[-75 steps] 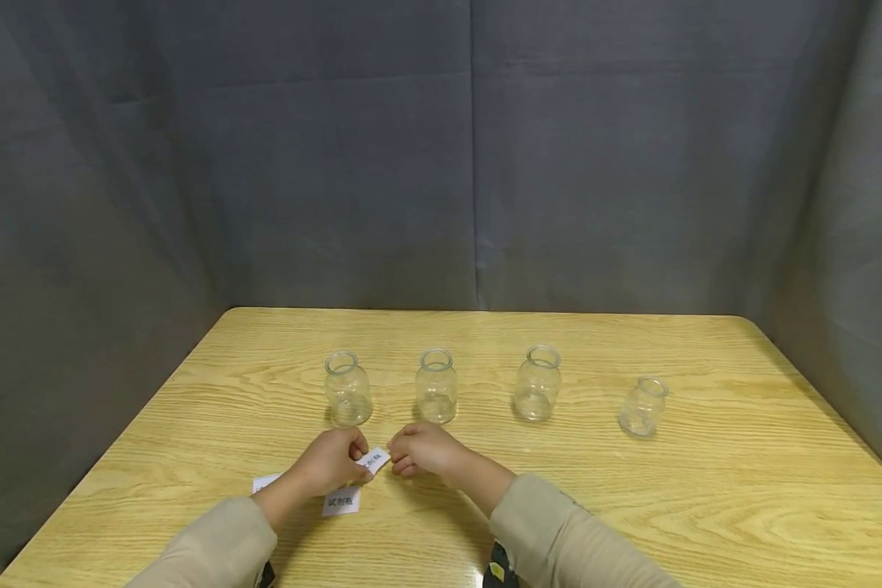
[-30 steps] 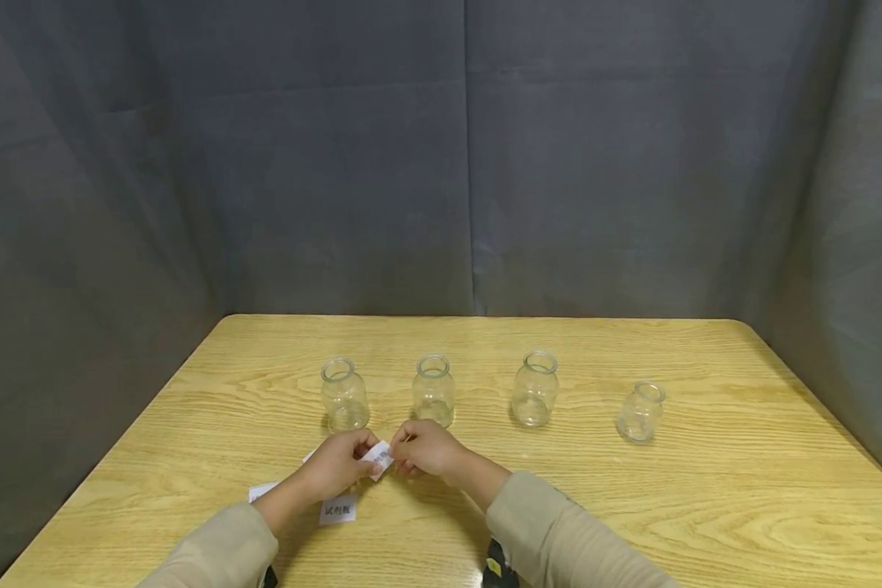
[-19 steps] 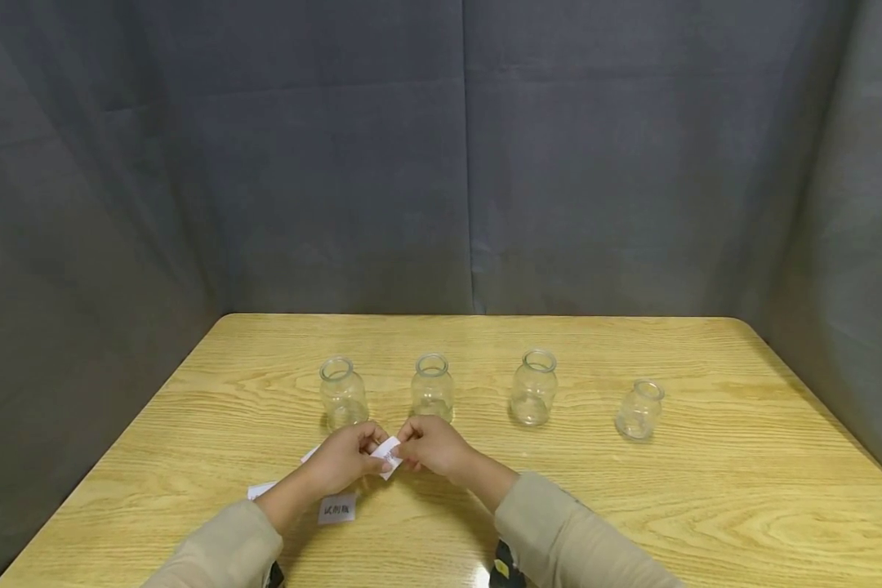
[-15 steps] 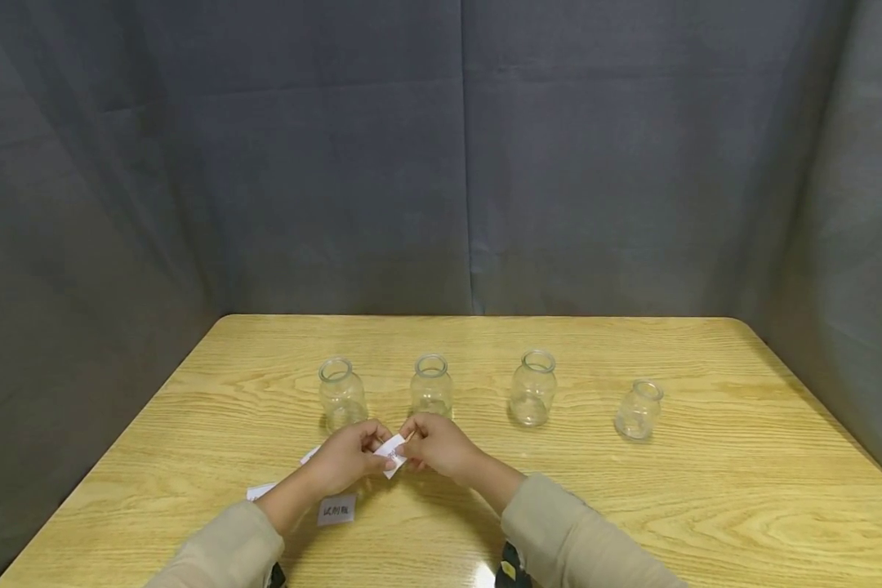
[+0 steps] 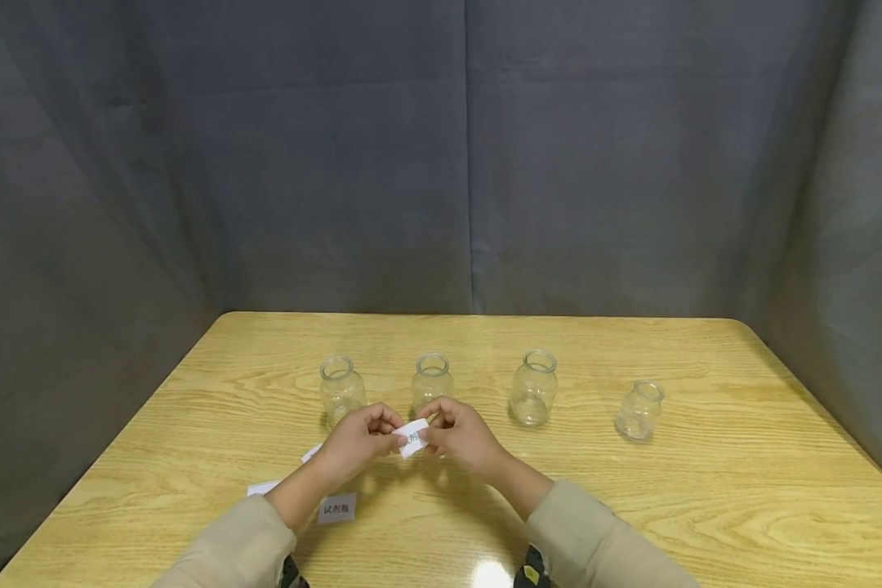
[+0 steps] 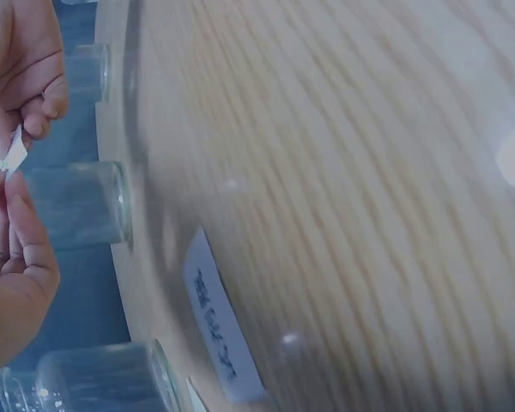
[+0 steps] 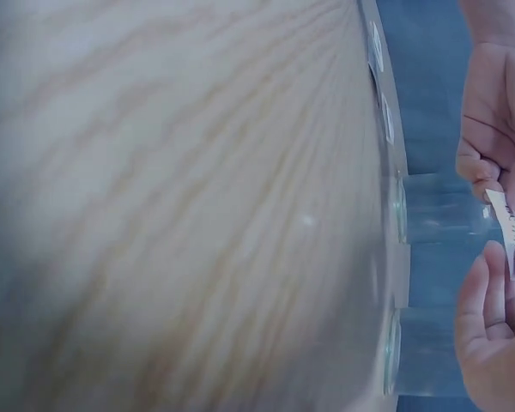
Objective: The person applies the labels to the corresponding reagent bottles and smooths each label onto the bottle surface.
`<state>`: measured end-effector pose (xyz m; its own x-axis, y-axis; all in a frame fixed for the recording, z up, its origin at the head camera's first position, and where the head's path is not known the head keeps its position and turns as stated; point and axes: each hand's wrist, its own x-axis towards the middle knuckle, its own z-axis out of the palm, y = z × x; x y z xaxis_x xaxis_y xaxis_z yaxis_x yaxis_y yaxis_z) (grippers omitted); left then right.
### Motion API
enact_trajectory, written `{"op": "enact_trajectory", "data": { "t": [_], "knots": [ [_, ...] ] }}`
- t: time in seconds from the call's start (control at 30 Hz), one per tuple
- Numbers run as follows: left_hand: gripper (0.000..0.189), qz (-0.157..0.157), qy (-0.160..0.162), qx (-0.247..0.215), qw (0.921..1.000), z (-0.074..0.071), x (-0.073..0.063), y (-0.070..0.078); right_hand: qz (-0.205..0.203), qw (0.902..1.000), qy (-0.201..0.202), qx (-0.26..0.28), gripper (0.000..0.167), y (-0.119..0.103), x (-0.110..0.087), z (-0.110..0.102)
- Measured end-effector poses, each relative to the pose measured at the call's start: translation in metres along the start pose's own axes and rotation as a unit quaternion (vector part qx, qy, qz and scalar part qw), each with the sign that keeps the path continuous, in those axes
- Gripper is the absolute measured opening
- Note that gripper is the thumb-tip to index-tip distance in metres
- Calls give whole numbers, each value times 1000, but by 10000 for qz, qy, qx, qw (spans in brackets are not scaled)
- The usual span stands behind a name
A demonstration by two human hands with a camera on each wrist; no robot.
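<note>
A small white label (image 5: 412, 437) printed with dark characters is held up over the table between both hands. My left hand (image 5: 360, 441) pinches its left end between thumb and fingers. At the label's right end my right hand (image 5: 461, 433) pinches it the same way. Just behind the hands stand two clear glass jars, the left jar (image 5: 343, 392) and the middle jar (image 5: 432, 382), their lower parts partly hidden by the hands. In the right wrist view the label (image 7: 510, 232) spans the gap between the two sets of fingertips.
Another label (image 5: 336, 508) lies flat on the wooden table (image 5: 669, 506) near the left forearm. Two more labels, partly covered by that arm, show beside it. Farther right stand a third jar (image 5: 534, 390) and a smaller jar (image 5: 639, 412). Grey curtains (image 5: 338, 180) surround the table.
Both hands have moved right and slightly away from me, lifting the label higher. My right hand, earlier at the label's edge, now pinches its right end. Jars stay in place.
</note>
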<state>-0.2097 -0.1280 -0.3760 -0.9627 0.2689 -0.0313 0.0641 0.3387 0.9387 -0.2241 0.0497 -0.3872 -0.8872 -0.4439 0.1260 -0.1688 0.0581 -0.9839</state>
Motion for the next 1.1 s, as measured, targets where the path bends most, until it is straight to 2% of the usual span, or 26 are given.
{"op": "enact_trajectory", "data": {
  "t": [0.4, 0.93, 1.1],
  "knots": [
    [16, 311, -24, -299, 9991, 10, 2, 6, 42, 9991, 137, 406, 19, -5, -7, -5],
    [15, 509, -324, -519, 9968, 17, 2, 17, -201, 9994, 215, 172, 14, -12, -19, -18],
    [13, 569, -261, -476, 9969, 19, 1, 21, -190, 9992, 323, 124, 14, -12, -21, -21]
  ]
}}
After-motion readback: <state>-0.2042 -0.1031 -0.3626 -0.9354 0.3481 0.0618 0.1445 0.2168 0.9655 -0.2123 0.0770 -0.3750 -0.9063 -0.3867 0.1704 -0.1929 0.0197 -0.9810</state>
